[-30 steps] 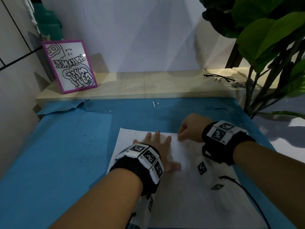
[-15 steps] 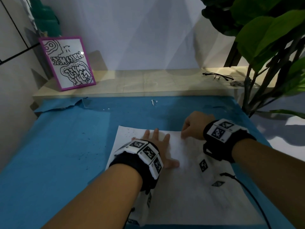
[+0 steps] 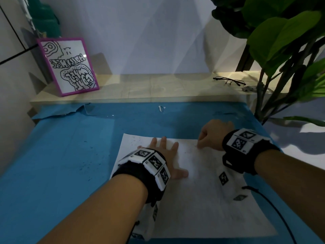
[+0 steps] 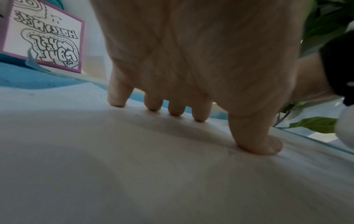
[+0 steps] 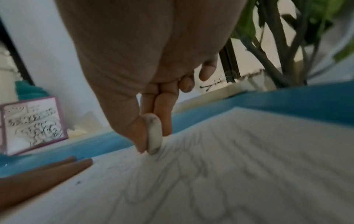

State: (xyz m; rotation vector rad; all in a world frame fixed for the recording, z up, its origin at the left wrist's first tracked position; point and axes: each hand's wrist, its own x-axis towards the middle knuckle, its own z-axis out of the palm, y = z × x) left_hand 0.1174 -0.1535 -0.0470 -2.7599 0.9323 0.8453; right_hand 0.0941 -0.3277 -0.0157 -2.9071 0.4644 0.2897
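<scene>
White oval eraser (image 5: 153, 133) — flat paper (image 3: 193, 199)

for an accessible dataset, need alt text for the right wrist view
The right hand pinches a smudged white eraser between thumb and fingers, its tip on a white sheet of faint pencil lines. The left hand rests on the sheet at lower left; a purple-framed drawing and a plant stand behind.

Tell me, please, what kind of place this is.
Probably a home drawing desk: a white sheet with pencil lines lies on a blue cover, the right hand pinches an eraser against it, and a framed doodle and eyeglasses sit on the ledge behind.
</scene>
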